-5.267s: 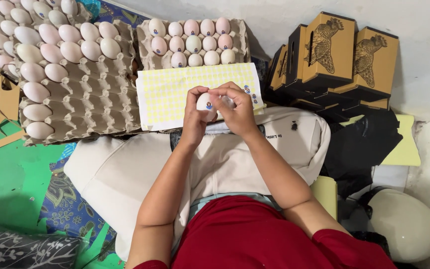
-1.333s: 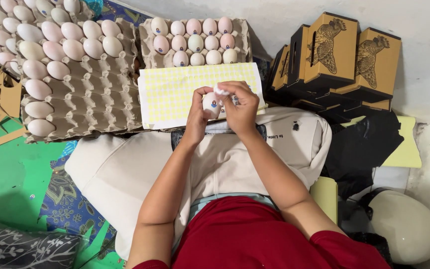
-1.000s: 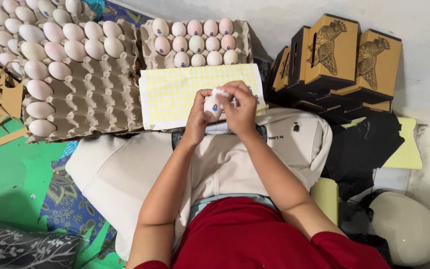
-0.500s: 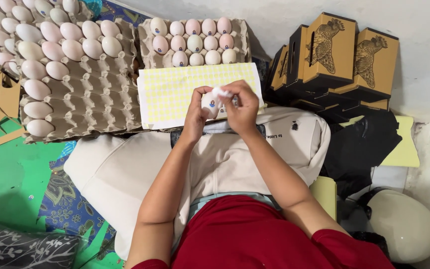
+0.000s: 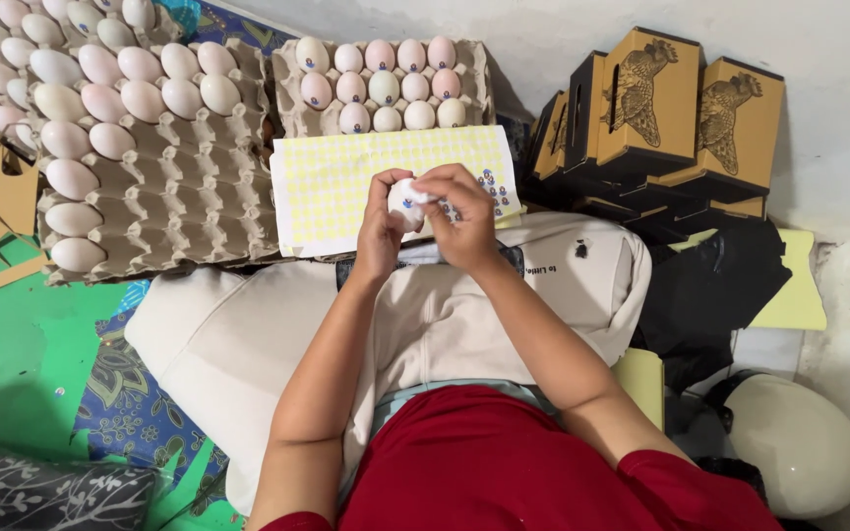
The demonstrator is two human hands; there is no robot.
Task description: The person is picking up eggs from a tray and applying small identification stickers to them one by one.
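Note:
My left hand [image 5: 378, 231] grips a white egg [image 5: 404, 198] that carries a small blue round sticker. The fingers of my right hand [image 5: 464, 218] press on the egg's right side. Both hands hover over the near edge of a yellow-dotted sticker sheet [image 5: 346, 182], which lies across the front of a small egg tray [image 5: 479, 74] holding stickered eggs. My lap, in beige trousers [image 5: 425, 315], is just below the hands.
A large grey egg tray [image 5: 159, 197] at the left is partly filled with plain white eggs along its back and left side. Brown printed cartons [image 5: 661, 98] stand at the right over black sheets [image 5: 710, 285]. A green mat [image 5: 12, 344] covers the floor at left.
The egg has been turned slightly between my fingers and my right fingers have shifted over it. Both hands stay in the same place above the sticker sheet.

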